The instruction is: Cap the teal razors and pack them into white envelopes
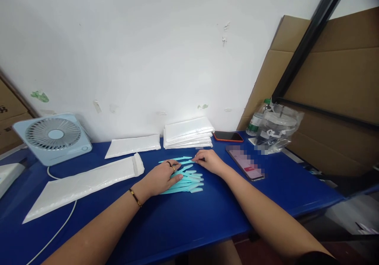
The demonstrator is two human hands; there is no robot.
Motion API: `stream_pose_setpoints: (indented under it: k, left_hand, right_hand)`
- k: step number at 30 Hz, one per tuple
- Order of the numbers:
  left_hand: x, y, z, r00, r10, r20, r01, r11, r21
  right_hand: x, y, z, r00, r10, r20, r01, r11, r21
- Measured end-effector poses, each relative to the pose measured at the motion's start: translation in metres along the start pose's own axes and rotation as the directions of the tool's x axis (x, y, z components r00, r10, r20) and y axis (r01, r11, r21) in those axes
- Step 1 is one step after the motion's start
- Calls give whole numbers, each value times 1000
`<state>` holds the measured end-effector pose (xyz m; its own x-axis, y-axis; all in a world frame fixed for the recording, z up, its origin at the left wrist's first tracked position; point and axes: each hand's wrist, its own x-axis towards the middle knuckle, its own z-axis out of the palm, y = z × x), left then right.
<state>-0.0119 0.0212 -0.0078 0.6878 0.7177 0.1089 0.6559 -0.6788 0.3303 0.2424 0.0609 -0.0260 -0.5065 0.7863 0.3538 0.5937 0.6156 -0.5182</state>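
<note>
Several thin turquoise plastic sticks point(185, 184) lie in a loose pile on the blue table point(177, 221). My left hand point(162, 177) rests over the left part of the pile, fingers spread, with a ring and a bracelet showing; it hides the sticks' left ends. At the pile's upper right, my right hand point(209, 160) pinches the end of one turquoise stick between thumb and finger. Another stick lies just above that one, near the left fingertips.
White padded envelopes are stacked point(189, 132) by the wall; one lies flat point(133, 145) and an open one point(85, 184) sits at the left. A fan point(56, 136) stands far left. Two phones point(227, 136), a bottle point(256, 121) and a bagged cup point(278, 126) are right.
</note>
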Motion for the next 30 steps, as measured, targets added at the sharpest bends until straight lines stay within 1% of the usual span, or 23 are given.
stream_pose_setpoints:
  k: [6,11,12,14,16,17,19,22,25,30]
  left_hand:
    - [0,-1,2,1000,-4,11,4,1000,0]
    - [-2,1,5,999,-10,-42,9,1000,-4]
    - [-2,2,4,998,-11,-67,12,1000,8]
    - [-2,4,4,991,-14,-134,20,999,43]
    - [-1,5,4,981,-31,-192,47,996,79]
    - [-1,4,5,976,-48,-210,69,993,95]
    - [0,2,8,970,-88,-225,117,986,122]
    - [0,-2,13,969,-115,-218,149,978,146]
    - [-1,-6,16,976,-95,-198,125,982,144]
    - [-1,-6,14,976,-90,-196,116,985,124]
  right_hand:
    - [0,1,4,1000,-16,-17,15,1000,-28]
    - [-2,-4,3,999,-27,-21,26,998,-51]
    - [-2,-4,0,999,-27,-35,24,997,-68]
    - [-1,-1,-7,993,-2,-115,-11,993,-118]
    - [2,5,-15,975,57,-214,-97,978,-185]
    - [4,9,-18,968,93,-235,-146,964,-221]
    - [11,17,-20,966,164,-200,-219,930,-296]
    - [20,25,-17,968,222,-121,-251,899,-358]
    - [24,26,-11,970,217,-107,-241,901,-360]
    - [21,25,-7,976,192,-102,-216,904,-368]
